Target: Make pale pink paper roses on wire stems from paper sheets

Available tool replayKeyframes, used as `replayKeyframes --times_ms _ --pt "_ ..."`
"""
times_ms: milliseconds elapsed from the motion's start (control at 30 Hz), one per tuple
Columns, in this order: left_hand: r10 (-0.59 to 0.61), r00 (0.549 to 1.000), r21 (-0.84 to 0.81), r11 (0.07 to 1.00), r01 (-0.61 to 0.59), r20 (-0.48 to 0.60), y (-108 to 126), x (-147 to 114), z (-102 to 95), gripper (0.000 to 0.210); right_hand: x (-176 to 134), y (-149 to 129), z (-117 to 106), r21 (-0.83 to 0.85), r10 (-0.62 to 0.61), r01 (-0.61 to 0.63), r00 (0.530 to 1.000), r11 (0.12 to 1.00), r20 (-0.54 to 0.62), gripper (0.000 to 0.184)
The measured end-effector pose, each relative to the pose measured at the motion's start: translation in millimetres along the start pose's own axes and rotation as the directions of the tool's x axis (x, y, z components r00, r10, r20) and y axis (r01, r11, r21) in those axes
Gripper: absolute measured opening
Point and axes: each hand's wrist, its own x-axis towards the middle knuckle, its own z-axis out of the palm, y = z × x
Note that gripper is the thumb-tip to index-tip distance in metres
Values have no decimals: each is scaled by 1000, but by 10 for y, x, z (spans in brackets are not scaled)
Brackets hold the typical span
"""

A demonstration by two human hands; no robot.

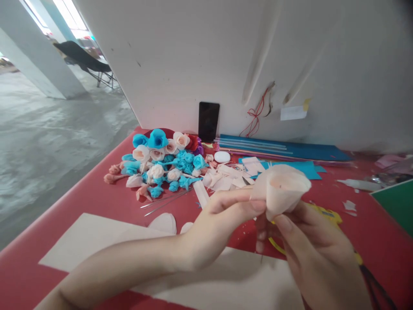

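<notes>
Between my hands, raised over the table, is a pale pink paper flower (pixel 288 187) with its cupped opening tipped toward me. My left hand (pixel 222 219) pinches its left side between thumb and fingers. At the base, my right hand (pixel 316 241) closes thumb and fingers round the lower end; part of its grip is hidden behind the flower. A thin stem seems to hang below. Under my forearms lie long pale paper sheets (pixel 93 237), with cut petal pieces (pixel 164 223) beside them.
Blue, white and pink paper flowers (pixel 158 172) are heaped at the back left of the red table (pixel 116 202). Metal wires (pixel 164 202), paper scraps (pixel 222 176), a phone (pixel 208 121) and blue sheets (pixel 309 150) lie near the wall. Yellow-handled scissors (pixel 325 213) are partly hidden behind my right hand.
</notes>
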Motion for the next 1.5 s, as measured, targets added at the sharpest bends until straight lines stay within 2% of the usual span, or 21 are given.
replayKeyframes --times_ms 167,333,400,567,767,1000,1233,1400,1500 --pt "65 998 -40 997 -64 21 -27 22 10 27 -1 -29 23 107 72 -78 996 991 58 7" --pt "52 999 -72 996 -53 -13 -86 21 4 33 -21 -45 35 225 93 -114 990 968 103 7" --pt "53 999 -74 996 -52 7 -100 18 1 36 -24 -40 36 246 103 -130 988 960 119 7" --pt "72 994 -80 995 -66 76 -90 27 -23 33 -19 -23 32 255 117 -152 982 955 148 8" --pt "93 990 -80 993 -85 107 -77 11 -43 30 -43 -22 17 280 137 -181 976 943 172 8" --pt "157 977 -10 988 -157 144 -89 4 -52 27 -67 -5 -23 216 150 -196 966 957 213 15" --pt "163 985 57 984 -166 56 -78 23 -22 30 -1 -13 24 131 145 -166 977 977 156 14" --pt "164 986 55 985 -165 14 -97 47 0 28 0 -95 40 -66 143 -147 988 987 -64 34" --pt "153 987 38 987 -155 44 -96 72 -14 30 50 -156 10 -123 120 -128 990 984 -76 41"
